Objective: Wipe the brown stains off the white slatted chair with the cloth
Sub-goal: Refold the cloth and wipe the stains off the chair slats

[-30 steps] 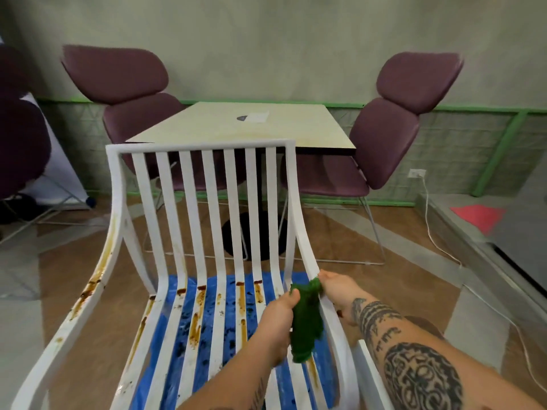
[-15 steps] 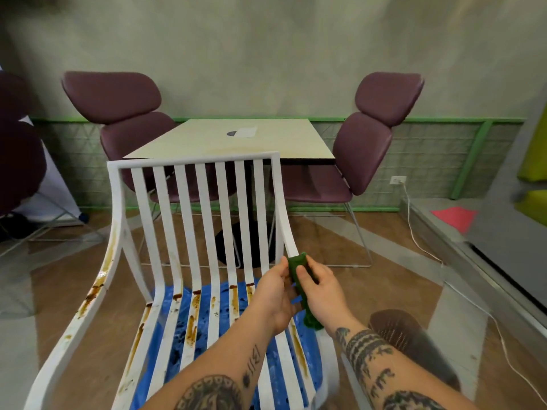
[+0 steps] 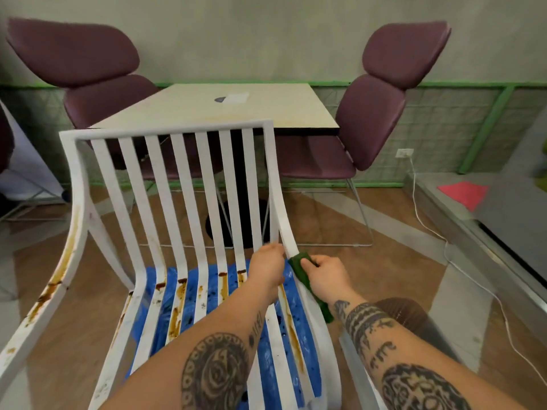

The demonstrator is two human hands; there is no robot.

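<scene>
I see the white slatted chair (image 3: 180, 173) front & centre, brown stains (image 3: 181, 292) streaking seat slats & L armrest. Green cloth (image 3: 298, 262) lies against the chair's R side rail, gripped by right hand (image 3: 325, 278); left hand (image 3: 266, 269) curls round the frame just beside it. Blue sheet (image 3: 212, 287) under seat; table (image 3: 192, 110) & purple chairs (image 3: 371, 113) behind.

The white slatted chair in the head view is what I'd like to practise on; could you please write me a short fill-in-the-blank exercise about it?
1. The right hand grips a ____ cloth against the side rail of the white slatted chair.
2. Beneath the seat slats lies a ____ sheet.
3. Brown stains streak the seat slats and the armrest on the person's ____ side.

Missing words: green; blue; left.
</scene>
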